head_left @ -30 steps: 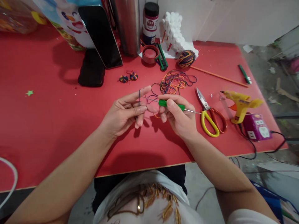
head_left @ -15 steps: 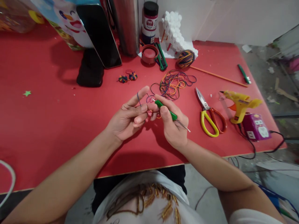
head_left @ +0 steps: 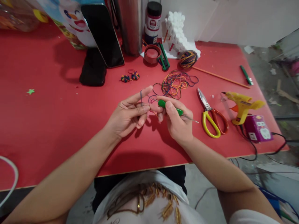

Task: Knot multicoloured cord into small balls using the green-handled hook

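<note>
My right hand [head_left: 179,121] is closed around the green handle of a crochet hook [head_left: 170,107], whose thin metal tips stick out at both ends. One tip points left toward my other hand. My left hand [head_left: 133,113] pinches multicoloured yarn between thumb and fingers, and a dark blue strand [head_left: 141,98] runs over its raised index finger. The exact stitch between the hands is too small to make out. Just beyond the fingers lies a loose tangle of yarn [head_left: 175,82] in yellow, orange and purple. Two small crocheted pieces [head_left: 130,76] rest behind my left hand.
Scissors [head_left: 209,116], a yellow glue gun [head_left: 244,104] and a purple box [head_left: 258,127] are on the right. Behind stand a yarn ball [head_left: 188,59], green cutter [head_left: 164,57], red lid [head_left: 151,54], jar [head_left: 153,23], steel flask [head_left: 130,28] and leaning phone [head_left: 102,34].
My right hand has drawn slightly right, away from the left, with the crochet hook lying flatter. The left index finger still holds the strand up. The whole view has shifted a little.
</note>
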`<state>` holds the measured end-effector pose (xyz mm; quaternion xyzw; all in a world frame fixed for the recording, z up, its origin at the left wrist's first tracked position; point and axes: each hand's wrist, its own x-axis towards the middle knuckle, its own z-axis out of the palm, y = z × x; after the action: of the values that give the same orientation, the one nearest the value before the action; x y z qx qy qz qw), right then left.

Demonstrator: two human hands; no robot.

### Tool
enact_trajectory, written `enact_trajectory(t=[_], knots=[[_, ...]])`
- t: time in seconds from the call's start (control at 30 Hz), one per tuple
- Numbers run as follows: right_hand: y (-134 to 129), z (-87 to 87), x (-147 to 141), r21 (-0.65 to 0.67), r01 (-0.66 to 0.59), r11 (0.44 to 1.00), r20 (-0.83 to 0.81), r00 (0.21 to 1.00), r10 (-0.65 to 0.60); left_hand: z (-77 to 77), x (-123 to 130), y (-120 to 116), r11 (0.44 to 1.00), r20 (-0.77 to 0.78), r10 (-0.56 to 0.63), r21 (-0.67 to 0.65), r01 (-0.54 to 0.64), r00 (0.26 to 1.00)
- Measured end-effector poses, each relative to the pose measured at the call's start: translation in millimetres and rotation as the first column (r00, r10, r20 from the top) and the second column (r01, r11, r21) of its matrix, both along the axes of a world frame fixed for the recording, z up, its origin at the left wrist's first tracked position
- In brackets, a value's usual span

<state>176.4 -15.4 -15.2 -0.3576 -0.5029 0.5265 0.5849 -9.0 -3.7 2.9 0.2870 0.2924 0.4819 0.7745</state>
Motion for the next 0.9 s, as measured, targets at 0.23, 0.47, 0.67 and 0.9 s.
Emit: enact_trajectory(t=[0.23, 0.47, 0.67, 0.9], knots=[[12.9, 8.7, 14.4, -0.159, -0.151, 0.976, -0.178, 0.976, 0.122, 1.4, -5.5, 2.0, 0.998, -0.034, -0.051, 0.023, 0.052, 0.998], [26.1, 12.3, 27.4, -0.285, -0.453, 0.845, -0.362, 0.867, 0.343, 7.5, -12.9, 1.3, 0.943, 0.066, -0.324, -0.049, 0.328, 0.944], [26.6, 18.7, 37.8, -0.231, -0.488, 0.842, -0.262, 0.865, 0.429, 10.6, -15.6, -0.1, 0.855, 0.094, -0.512, -0.039, 0.517, 0.854], [27.1, 19.0, 37.8, -0.25, -0.501, 0.829, -0.256, 0.86, 0.442, 14.4, -16.6, -0.4, 0.869, 0.005, -0.494, -0.032, 0.494, 0.869]])
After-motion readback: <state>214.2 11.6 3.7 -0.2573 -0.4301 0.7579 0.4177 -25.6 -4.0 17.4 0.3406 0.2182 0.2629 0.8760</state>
